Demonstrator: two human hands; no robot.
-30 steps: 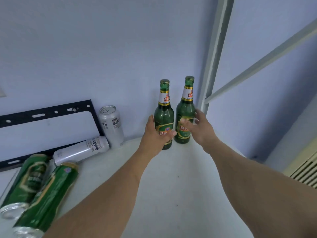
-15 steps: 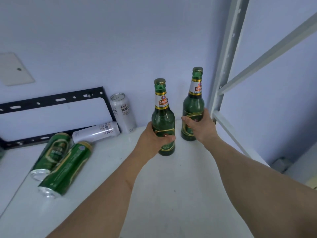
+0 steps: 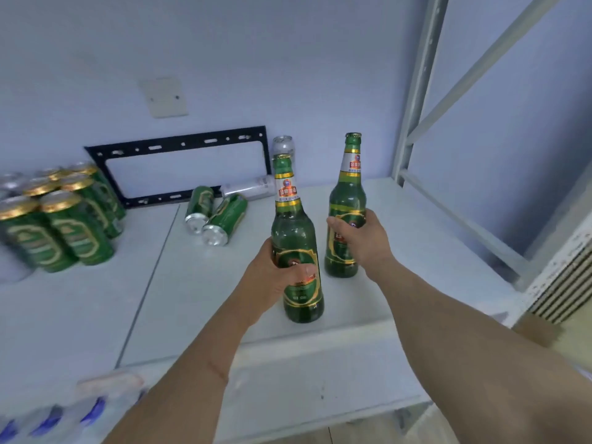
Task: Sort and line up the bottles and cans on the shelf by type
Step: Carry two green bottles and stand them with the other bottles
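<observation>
My left hand (image 3: 270, 277) grips an upright green glass bottle (image 3: 296, 232) near the front of the white shelf (image 3: 224, 315). My right hand (image 3: 365, 241) holds a second green bottle (image 3: 347, 193) a little farther back and to the right. Two green cans (image 3: 214, 213) lie on their sides behind the bottles. A white can (image 3: 248, 189) lies behind them and another white can (image 3: 283, 145) stands at the wall. Several green cans (image 3: 61, 219) stand grouped at the left.
A black metal bracket (image 3: 179, 145) leans against the back wall. The grey shelf upright (image 3: 416, 91) and its diagonal brace rise at the right. Blurred bottles with blue caps (image 3: 48, 421) sit at the lower left, below the shelf's front edge.
Both hands have carried the two bottles away from the back right corner toward the front of the shelf. The view has swung left, showing the group of standing green cans.
</observation>
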